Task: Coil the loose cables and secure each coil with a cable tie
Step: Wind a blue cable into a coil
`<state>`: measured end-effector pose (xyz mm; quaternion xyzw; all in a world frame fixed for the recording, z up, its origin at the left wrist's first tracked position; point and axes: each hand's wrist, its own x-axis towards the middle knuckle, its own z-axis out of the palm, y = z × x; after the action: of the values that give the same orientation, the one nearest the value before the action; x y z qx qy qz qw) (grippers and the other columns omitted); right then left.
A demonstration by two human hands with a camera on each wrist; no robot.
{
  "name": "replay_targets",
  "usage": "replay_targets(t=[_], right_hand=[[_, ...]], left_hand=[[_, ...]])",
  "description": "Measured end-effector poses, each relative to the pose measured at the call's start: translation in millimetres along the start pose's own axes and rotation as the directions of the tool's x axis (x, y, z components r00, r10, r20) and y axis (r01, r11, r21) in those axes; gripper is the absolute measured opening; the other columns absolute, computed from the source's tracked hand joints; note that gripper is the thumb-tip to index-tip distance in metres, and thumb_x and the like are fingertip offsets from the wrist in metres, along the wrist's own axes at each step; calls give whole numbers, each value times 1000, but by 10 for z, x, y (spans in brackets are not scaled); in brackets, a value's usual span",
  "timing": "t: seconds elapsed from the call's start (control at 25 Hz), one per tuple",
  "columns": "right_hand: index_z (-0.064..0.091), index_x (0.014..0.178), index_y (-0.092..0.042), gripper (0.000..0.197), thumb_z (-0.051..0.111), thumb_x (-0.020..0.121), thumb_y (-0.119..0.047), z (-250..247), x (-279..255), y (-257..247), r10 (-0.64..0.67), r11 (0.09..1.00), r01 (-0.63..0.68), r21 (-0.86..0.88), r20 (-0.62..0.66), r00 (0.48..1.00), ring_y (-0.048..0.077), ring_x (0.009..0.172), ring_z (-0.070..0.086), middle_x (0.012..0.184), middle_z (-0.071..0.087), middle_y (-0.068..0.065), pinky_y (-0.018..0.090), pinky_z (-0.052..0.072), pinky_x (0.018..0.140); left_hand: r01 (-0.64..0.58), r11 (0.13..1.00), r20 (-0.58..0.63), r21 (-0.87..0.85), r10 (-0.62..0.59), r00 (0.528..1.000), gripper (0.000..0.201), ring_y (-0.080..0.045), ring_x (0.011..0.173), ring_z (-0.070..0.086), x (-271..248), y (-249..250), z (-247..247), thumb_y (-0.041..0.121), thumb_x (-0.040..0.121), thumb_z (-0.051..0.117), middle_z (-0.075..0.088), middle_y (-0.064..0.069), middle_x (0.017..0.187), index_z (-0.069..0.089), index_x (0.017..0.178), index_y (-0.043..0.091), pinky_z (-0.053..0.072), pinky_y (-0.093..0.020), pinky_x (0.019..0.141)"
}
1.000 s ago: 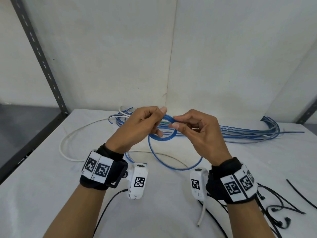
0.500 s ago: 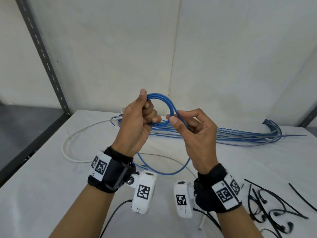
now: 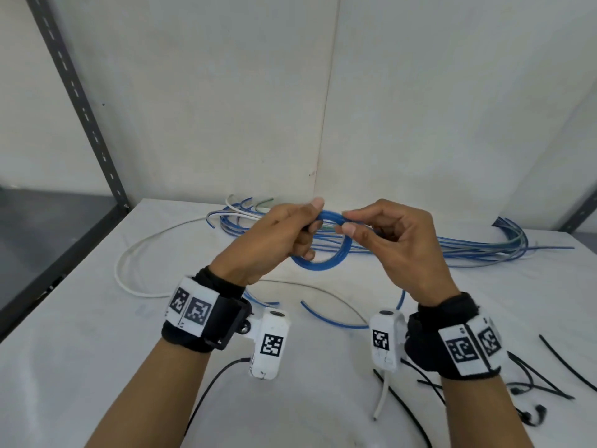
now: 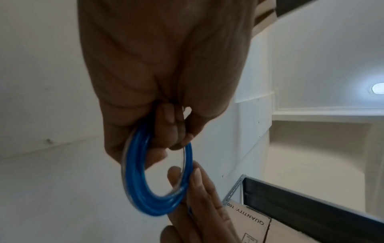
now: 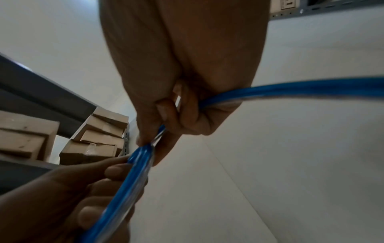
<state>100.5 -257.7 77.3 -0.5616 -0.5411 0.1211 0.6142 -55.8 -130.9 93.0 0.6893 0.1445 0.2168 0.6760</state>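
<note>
Left hand (image 3: 274,240) grips the blue cable coil (image 3: 318,263); right hand (image 3: 397,244) pinches its strand. A cardboard box (image 4: 247,222) reads "QUANTITY: 100".

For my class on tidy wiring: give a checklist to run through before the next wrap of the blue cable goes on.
1. Left hand grips the blue cable coil: ok.
2. Right hand pinches the cable feeding the coil: ok.
3. Loops lie together, none sprung loose: ok.
4. Loose blue tail on the white table free of knots: cannot tell.
5. Black cable ties near the right wrist: ok.
6. Coil tied: not ok.
</note>
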Motion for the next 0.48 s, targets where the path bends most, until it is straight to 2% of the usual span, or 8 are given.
replay_targets(t=[0.08, 0.16, 0.24, 0.32, 0.4, 0.48], right_hand=[[75, 103, -6, 16, 72, 88, -12, 10, 15, -14, 11, 997, -5, 75, -75, 997, 21, 86, 76, 94, 78, 9, 32, 58, 77], [72, 107, 2, 17, 68, 92, -5, 105, 13, -34, 29, 989, -7, 148, -147, 989, 3, 66, 68, 94, 78, 14, 14, 50, 64], [72, 108, 0, 17, 68, 93, -6, 245, 6, -12, 67, 979, -23, 204, -214, 975, 4, 54, 54, 92, 77, 14, 15, 43, 54], [73, 109, -3, 17, 70, 93, -9, 371, -7, 14, 99, 968, -34, 250, -253, 962, 14, 52, 50, 92, 78, 12, 20, 42, 50], [72, 111, -3, 19, 70, 92, -7, 455, -21, 21, 108, 959, -29, 283, -268, 957, 20, 57, 57, 95, 78, 12, 20, 44, 52], [71, 111, -2, 19, 70, 91, -3, 459, -27, -9, 98, 954, -5, 300, -295, 951, 21, 75, 73, 96, 78, 13, 18, 51, 62]], left_hand=[[-88, 993, -68, -80, 83, 994, 42, -13, 53, 20, 33, -30, -1, 36, 109, 37, 19, 5, 63, 41, 73, 15, 40, -26, 59], [-168, 969, -164, -182, 139, 977, 41, -12, 54, 18, 58, -29, -21, 37, 108, 36, 18, 4, 64, 39, 74, 16, 36, -25, 56], [-244, 941, -235, -235, 189, 954, 40, -11, 53, 18, 72, -35, -21, 37, 108, 36, 16, 3, 65, 39, 75, 16, 37, -24, 55], [-285, 917, -278, -277, 208, 938, 39, -11, 53, 17, 81, -47, -1, 36, 109, 35, 16, 3, 65, 40, 76, 16, 37, -23, 55], [-300, 904, -295, -304, 210, 932, 40, -11, 54, 17, 95, -57, 17, 36, 110, 33, 15, 3, 65, 40, 76, 15, 37, -23, 54], [-285, 898, -285, -335, 192, 939, 42, -12, 54, 16, 99, -61, 52, 38, 110, 32, 13, 2, 65, 40, 75, 15, 39, -23, 55]])
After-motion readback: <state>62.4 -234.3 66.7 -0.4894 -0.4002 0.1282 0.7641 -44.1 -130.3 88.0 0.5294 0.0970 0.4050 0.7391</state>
